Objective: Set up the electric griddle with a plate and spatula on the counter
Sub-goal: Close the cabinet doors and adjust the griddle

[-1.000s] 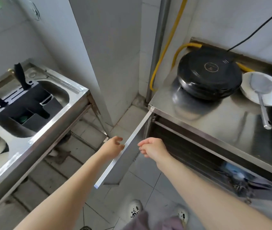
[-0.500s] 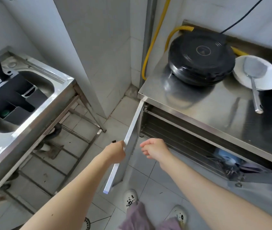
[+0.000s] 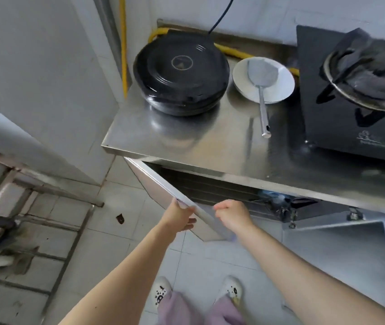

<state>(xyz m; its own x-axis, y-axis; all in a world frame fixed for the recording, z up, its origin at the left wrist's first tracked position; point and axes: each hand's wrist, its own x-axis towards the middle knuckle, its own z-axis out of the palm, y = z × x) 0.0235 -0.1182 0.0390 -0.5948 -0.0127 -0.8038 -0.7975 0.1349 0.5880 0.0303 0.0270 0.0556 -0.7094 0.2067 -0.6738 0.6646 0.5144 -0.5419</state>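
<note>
Electric griddle [image 3: 181, 73]: black, round, lid closed, standing at the back-left corner of the stainless steel counter [image 3: 186, 141]. A black power cord [image 3: 222, 17] rises from its rear up the wall behind the counter. A yellow hose [image 3: 123, 43] runs down the wall at the counter's back-left corner and along its back edge.

White plate [image 3: 278, 87]: on the counter at the middle of its back half, close beside the griddle; contact between the two cannot be determined. Metal spatula [image 3: 260, 90]: blade lying in the plate, handle extending past the rim toward the counter's front edge.

Black gas stove [image 3: 337, 118]: occupies the counter's right end. The round item on its burner is too blurred to identify.

Cabinet door [image 3: 154, 184]: hinged beneath the counter's front-left corner, standing partly open.

Left hand [image 3: 178, 216]: below the counter's front edge, grasping the door's top edge, fingers wrapped onto it.

Right hand [image 3: 232, 214]: below the counter's front edge, just inside the door, fingers curled into a loose fist, holding nothing. Contact with the door cannot be determined.
</note>
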